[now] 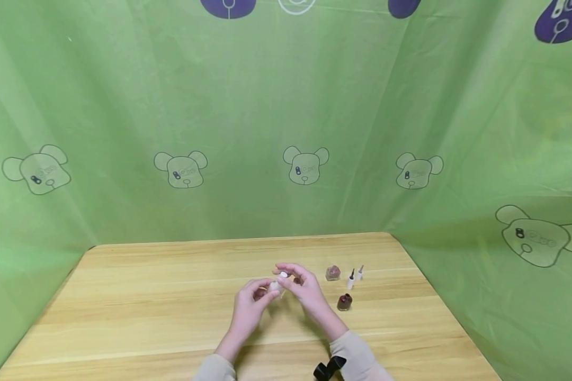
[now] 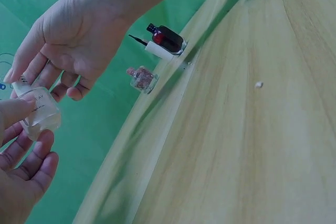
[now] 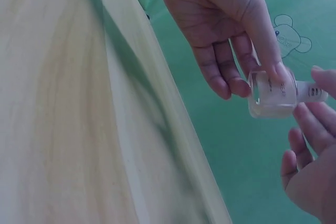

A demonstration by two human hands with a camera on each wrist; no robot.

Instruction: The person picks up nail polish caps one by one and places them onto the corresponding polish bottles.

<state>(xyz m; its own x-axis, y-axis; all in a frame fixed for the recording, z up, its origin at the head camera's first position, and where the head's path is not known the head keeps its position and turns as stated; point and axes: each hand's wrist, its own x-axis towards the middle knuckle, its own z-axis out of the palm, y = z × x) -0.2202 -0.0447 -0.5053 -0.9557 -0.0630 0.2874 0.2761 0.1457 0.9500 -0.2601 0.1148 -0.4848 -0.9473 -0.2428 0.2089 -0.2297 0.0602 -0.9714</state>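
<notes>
over the desk [image 1: 148, 296], nearer its right edge, the left hand's [image 1: 250, 302] grip clamps the bottle [image 3: 266, 98], seemingly steadying it against the right hand [image 1: 307, 289] pinching its cap [image 3: 307, 93], while brush caps [image 1: 350, 283] stand bristles-up, probably staying clean.

"Colours, quick?"
"On my feed: milky-white bottle [image 3: 268, 104], dark red bottle [image 1: 345, 303], mauve bottle [image 1: 332, 274], white caps [image 1: 350, 284]."
"Backdrop [image 1: 248, 95]?"
"Green, outlined mouse-head prints [image 1: 190, 168], purple patches [image 1: 240, 7]. Table [image 1: 162, 301]: pale tan woodgrain."
</notes>
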